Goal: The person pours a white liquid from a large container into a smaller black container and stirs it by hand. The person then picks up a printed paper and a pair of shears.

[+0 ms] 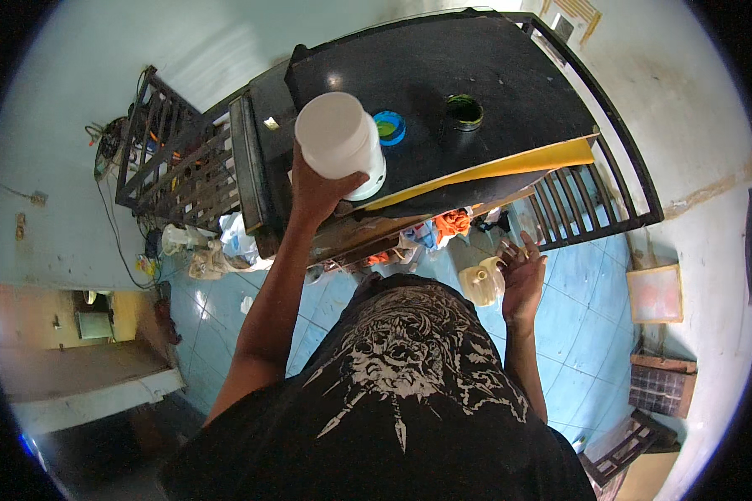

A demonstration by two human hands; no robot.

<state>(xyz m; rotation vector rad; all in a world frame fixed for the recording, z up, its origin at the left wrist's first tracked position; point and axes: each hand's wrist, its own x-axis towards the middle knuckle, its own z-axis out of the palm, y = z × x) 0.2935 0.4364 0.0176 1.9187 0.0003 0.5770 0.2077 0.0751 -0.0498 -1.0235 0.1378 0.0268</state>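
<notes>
My left hand [322,190] is wrapped round a white plastic tub [332,138] with a pale flat top, at the left part of the black tabletop [409,63]. Whether the tub's base touches the table is hard to tell. Just right of it lies a blue ring-shaped lid [399,123] with green in its middle. Farther right stands an open dark jar [465,125] with green smears round its mouth. My right hand [523,280] hangs off the table's front edge, holding nothing, fingers apart and slightly curled. Beside it, lower down, is a yellowish plastic jerrycan [480,282].
A yellow strip [518,165] lifts along the table's front edge. Slatted dark wooden railings [589,200] flank both sides. Cloths and an orange bundle [453,223] lie beneath the table. Frames [654,294] lean against the right wall. Blue tiles [568,326] cover the floor.
</notes>
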